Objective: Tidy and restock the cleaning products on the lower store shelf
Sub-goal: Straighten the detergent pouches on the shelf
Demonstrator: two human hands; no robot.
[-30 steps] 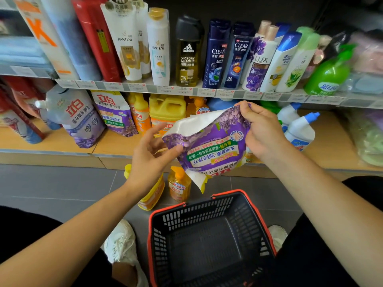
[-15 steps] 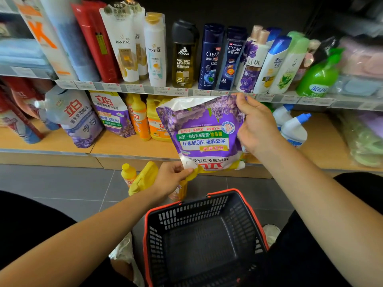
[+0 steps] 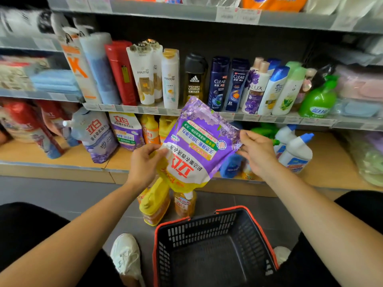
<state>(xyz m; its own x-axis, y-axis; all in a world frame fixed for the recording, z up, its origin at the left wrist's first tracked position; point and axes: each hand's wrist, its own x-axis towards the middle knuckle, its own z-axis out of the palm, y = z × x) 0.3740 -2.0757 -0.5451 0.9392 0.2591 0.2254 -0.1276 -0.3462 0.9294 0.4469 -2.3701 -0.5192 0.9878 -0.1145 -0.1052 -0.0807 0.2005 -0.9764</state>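
Left grip (image 3: pixel 145 162) and right grip (image 3: pixel 256 152) are pinched on opposite edges of the purple-and-yellow plastic refill pouch (image 3: pixel 199 146), held spout-down before the lower wooden shelf (image 3: pixel 331 156).
Black plastic basket (image 3: pixel 207 230) is emptied; pouch and yellow plastic bottles (image 3: pixel 154 204) on the floor are not yet shelved. Since the earlier frame the pouch is tilted, the left grip shifted from spout to side.

The single view is taken from the head, forward and downward, close to the lower shelf (image 3: pixel 331 162); the basket (image 3: pixel 207 230) is seen beneath.
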